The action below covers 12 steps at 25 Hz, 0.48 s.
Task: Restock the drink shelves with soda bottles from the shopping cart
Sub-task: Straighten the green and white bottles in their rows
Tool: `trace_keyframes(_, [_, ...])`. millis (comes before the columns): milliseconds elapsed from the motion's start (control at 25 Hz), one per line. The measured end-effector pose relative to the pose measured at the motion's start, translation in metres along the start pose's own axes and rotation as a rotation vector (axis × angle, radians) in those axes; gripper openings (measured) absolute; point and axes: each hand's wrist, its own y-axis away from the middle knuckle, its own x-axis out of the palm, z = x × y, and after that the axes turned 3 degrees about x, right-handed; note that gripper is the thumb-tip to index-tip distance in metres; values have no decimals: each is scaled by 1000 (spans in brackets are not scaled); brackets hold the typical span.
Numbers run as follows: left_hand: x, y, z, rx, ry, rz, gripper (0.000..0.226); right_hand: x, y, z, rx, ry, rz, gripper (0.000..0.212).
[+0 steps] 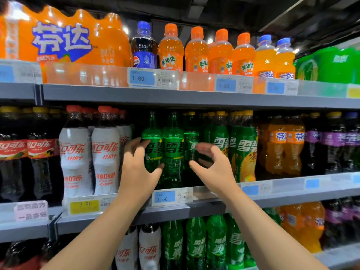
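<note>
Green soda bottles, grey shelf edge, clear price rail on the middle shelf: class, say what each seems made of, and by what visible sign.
Green soda bottles: likely glossy translucent plastic; highlights glint on them and light shows through. Grey shelf edge: probably painted metal; flat, matt, opaque. Clear price rail: seemingly transparent plastic; shiny and see-through.

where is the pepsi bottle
Head view, top shelf, left of centre: the pepsi bottle stands between the orange multipack and the row of orange bottles.
</note>
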Motion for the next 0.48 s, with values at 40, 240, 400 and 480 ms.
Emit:
trace_keyframes(40, [-1, 0, 0, 15, 5, -3, 69, -6, 7, -2, -2, 13, 7, 48])
trace_keyframes(240, [-6, 1, -3, 45, -2, 10, 57, -29, 28, -11, -12, 41, 12, 51])
trace_keyframes(400, [-5, 5, -4, 79, -5, 4, 56, -50, 30, -17, -7, 1, 10, 52])
trace_keyframes(480, [-4, 5, -4, 128, 0, -22, 54, -64, 29, -22, -31, -23, 5, 48])
